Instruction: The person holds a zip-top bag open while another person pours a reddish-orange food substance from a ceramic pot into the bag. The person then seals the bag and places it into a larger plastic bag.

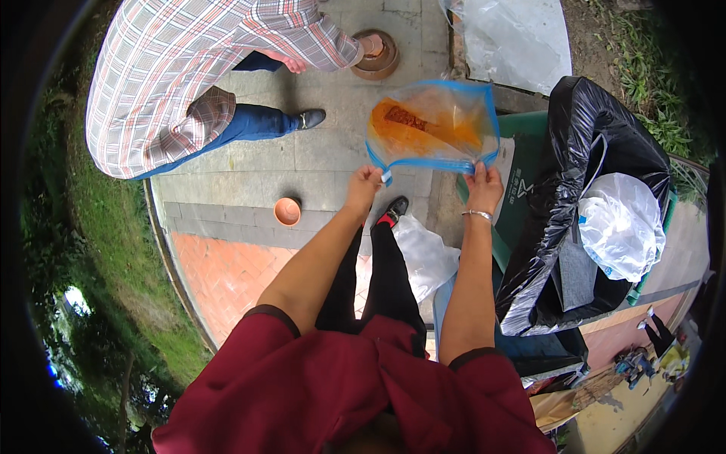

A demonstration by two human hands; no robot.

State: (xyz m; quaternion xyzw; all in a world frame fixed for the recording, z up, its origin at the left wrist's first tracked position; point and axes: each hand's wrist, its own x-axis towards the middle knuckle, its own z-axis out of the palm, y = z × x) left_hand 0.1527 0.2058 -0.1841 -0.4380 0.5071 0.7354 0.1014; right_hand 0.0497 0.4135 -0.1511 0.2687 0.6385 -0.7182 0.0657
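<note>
A clear plastic zip bag (434, 127) with blue edges is stretched between my two hands. Orange-brown residue and a dark reddish clump lie inside it. My left hand (366, 187) pinches the corner of the bag at its white-and-blue zip end. At the other end of the same edge, my right hand (484, 184), with a bracelet at the wrist, grips the rim between thumb and fingers. Whether the zip is parted cannot be told. Beyond the bag, another person's hand (371, 45) reaches into a round brown pot (379, 65) on the paving.
A small terracotta pot (287, 211) stands on the paving at left. At right is a green bin (530, 127) with a black liner (544, 227) and a white plastic bag (621, 227). Another plastic bag (422, 255) lies near my feet. A person in plaid (170, 74) bends at upper left.
</note>
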